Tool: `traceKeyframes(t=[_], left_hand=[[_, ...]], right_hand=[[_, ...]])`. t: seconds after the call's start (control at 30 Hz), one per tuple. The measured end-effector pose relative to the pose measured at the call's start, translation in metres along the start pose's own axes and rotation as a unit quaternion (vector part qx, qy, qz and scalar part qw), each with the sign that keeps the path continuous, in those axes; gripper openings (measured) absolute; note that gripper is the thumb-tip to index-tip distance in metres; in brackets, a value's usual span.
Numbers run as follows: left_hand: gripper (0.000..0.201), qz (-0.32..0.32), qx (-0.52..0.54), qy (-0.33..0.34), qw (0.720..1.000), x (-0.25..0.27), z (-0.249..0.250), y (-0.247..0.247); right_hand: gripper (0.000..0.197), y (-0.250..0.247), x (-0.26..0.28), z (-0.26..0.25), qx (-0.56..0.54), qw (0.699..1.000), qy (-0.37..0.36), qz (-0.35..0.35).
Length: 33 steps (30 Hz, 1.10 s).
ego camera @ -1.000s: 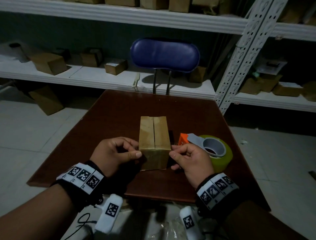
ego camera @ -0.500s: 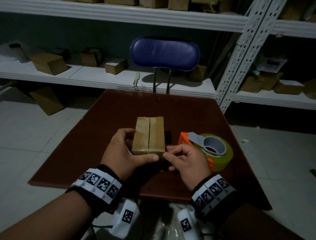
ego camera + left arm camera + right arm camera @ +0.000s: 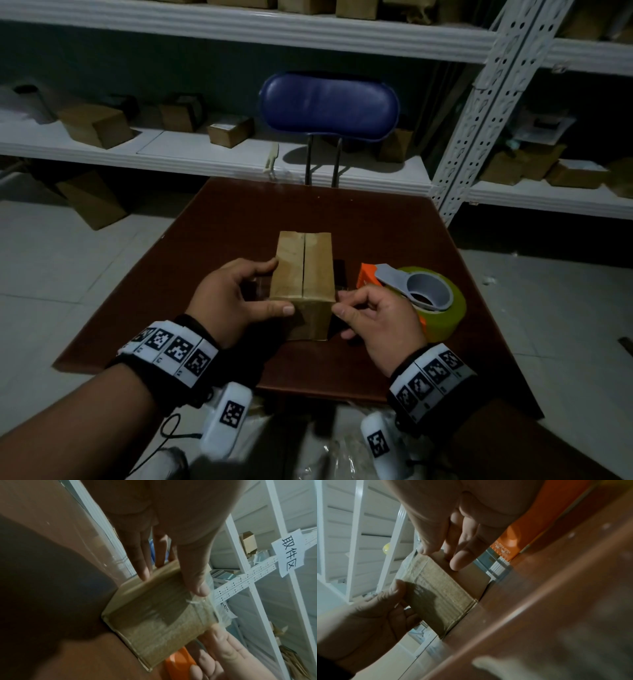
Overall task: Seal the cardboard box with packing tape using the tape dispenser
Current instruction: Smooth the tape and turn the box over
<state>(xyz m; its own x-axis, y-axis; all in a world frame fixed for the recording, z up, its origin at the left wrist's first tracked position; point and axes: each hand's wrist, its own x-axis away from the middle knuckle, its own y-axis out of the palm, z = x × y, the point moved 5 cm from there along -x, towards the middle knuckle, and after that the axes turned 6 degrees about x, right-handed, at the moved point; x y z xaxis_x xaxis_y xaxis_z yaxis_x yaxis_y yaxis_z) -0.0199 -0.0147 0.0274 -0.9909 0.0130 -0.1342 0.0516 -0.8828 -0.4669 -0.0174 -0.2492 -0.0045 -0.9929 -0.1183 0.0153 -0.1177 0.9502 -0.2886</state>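
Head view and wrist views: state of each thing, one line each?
Small brown cardboard box: on table, flaps closed, near end taped.
Orange tape dispenser with yellowish roll: lying on table, unheld.
Left hand: grips box.
Right hand: fingers pinch the box's near right corner.

Three views around one cardboard box [image 3: 303,274] on a brown table [image 3: 219,236].

The head camera looked forward and down from above the table's near edge, taking in the box, both hands and the shelves [image 3: 205,161] behind the box. The left wrist camera sat close to the box [image 3: 154,615], looking along the left hand [image 3: 164,524]; the right wrist camera sat equally close, looking along the right hand [image 3: 453,520]. All three shared the box's near end.
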Motion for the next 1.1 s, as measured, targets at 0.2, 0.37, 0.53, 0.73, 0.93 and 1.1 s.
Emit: traceKeyframes(t=[0.2,0.37,0.53,0.73,0.93,1.1], left_hand=[[0.082,0.011,0.000,-0.004,1.000,0.003,-0.002,0.002],[0.079,0.021,0.007,-0.014,1.000,0.005,-0.001,0.004],[0.079,0.012,0.028,-0.029,0.999,0.006,-0.001,0.009],[0.083,0.012,0.025,-0.037,0.999,0.005,-0.005,0.006],[0.053,0.008,0.096,-0.062,0.993,0.009,-0.004,0.005],[0.023,-0.001,0.207,-0.064,0.976,0.011,-0.014,0.003]], right_hand=[[0.042,0.000,0.003,-0.006,0.011,1.000,-0.006,0.018],[0.091,0.002,0.001,-0.007,0.026,0.999,-0.002,0.033],[0.081,0.001,-0.003,-0.004,0.053,0.997,0.000,0.059],[0.030,0.003,-0.001,-0.004,-0.003,1.000,0.018,0.012],[0.021,-0.005,-0.004,0.001,-0.043,0.999,0.019,0.016],[0.008,-0.010,-0.008,0.008,-0.056,0.998,0.030,0.031]])
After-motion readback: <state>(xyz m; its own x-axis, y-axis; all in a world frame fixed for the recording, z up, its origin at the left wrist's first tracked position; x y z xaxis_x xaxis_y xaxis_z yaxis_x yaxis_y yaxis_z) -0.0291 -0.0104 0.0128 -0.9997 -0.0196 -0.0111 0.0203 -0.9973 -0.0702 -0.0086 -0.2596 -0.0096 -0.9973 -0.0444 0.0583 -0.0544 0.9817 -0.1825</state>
